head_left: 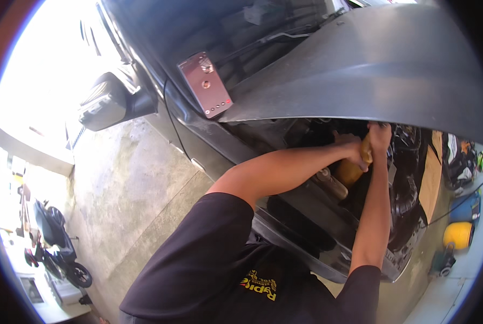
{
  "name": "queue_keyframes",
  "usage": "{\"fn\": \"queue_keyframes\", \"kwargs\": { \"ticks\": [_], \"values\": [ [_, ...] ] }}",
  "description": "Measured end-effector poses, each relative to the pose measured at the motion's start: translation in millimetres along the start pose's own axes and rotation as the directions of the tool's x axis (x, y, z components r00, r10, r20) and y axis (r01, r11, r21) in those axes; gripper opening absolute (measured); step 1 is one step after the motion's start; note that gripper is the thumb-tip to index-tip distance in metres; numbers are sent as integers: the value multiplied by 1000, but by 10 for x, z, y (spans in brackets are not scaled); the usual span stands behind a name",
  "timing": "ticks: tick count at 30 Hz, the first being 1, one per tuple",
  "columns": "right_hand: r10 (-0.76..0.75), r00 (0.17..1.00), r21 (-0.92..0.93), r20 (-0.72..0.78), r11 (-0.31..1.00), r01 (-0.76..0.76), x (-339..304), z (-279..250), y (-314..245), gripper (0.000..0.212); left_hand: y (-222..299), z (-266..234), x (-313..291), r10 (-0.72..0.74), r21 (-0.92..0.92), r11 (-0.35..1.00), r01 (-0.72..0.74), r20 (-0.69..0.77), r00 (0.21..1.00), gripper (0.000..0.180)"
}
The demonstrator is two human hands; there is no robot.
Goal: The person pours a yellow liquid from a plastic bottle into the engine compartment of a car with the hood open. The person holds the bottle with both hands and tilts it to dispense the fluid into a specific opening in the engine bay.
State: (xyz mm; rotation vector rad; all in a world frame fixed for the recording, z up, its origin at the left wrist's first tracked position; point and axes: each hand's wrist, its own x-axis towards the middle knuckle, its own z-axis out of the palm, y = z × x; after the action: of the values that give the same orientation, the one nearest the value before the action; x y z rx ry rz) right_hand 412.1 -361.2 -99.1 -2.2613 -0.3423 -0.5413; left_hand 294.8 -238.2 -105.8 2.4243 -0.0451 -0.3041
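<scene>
Right under the raised hood (371,65), left hand (355,151) and right hand (379,135) are both clamped on a yellow bottle (352,170).

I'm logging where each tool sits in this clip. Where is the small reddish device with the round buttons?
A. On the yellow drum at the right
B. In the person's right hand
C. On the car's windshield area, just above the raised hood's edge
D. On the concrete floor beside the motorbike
C. The reddish device lies on the car by the windshield, above the hood, while both hands are down in the engine bay on a yellow part.
</scene>
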Motion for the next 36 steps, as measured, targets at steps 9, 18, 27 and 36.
{"fn": "queue_keyframes", "kwargs": {
  "ticks": [9, 18, 27, 36],
  "values": [
    [-321, 943, -12, 91, 946, 323, 116, 260, 411, 28, -175, 106, 180, 62, -36, 997, -63, -38, 997, 106],
    [-286, 944, -21, 166, 956, 293, 69, 375, 657, 42, -252, 142, 209, 114, -74, 990, -116, -40, 993, 102],
    [-385, 902, -31, 197, 917, 398, 166, 559, 1163, 47, -279, 302, 324, 196, -122, 972, -199, -31, 980, 98],
    [-50, 985, -19, 164, 998, 54, -281, 170, -208, 52, -239, 59, 50, 213, -85, 975, -206, 69, 975, 75]
  ]
}}
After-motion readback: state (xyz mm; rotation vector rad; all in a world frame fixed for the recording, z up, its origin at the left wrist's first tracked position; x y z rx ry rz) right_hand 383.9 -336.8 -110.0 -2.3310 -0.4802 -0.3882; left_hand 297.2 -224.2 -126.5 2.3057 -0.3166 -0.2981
